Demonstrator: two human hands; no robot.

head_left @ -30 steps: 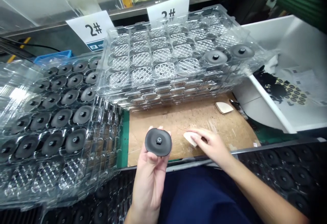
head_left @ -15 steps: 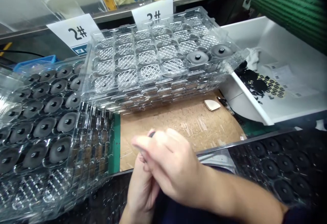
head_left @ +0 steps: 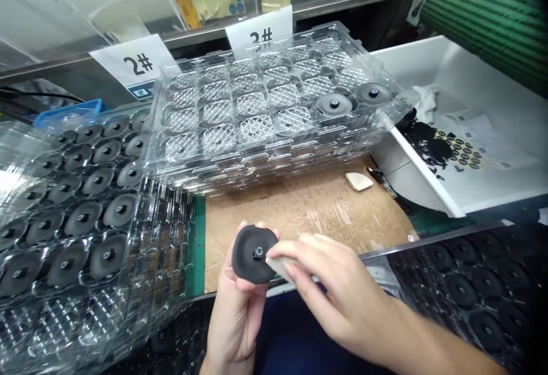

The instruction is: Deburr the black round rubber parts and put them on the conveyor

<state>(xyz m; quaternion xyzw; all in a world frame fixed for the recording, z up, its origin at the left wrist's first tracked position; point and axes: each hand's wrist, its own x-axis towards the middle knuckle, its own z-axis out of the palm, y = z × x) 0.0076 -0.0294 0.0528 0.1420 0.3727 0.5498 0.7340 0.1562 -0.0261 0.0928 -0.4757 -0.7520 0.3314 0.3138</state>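
Observation:
A black round disc with a small hub at its centre lies face up in my left hand, whose fingers curl round its rim. My right hand pinches a pale, thin pad at the disc's right side, close to the hub. Beyond my hands stands a stack of clear trays; the top one holds two black discs near its right front corner. Another pale wedge-shaped piece rests on the brown board.
At the left, more stacked clear trays hold several black discs. A white bin at the right contains black scraps and a sticker sheet. Further trays of dark discs are at the lower right. A green ribbed tube crosses the upper right.
My hands were close together with the disc mostly hidden. Now the disc faces up in my left hand, and my right hand has moved right, showing the pale pad. The view has shifted slightly.

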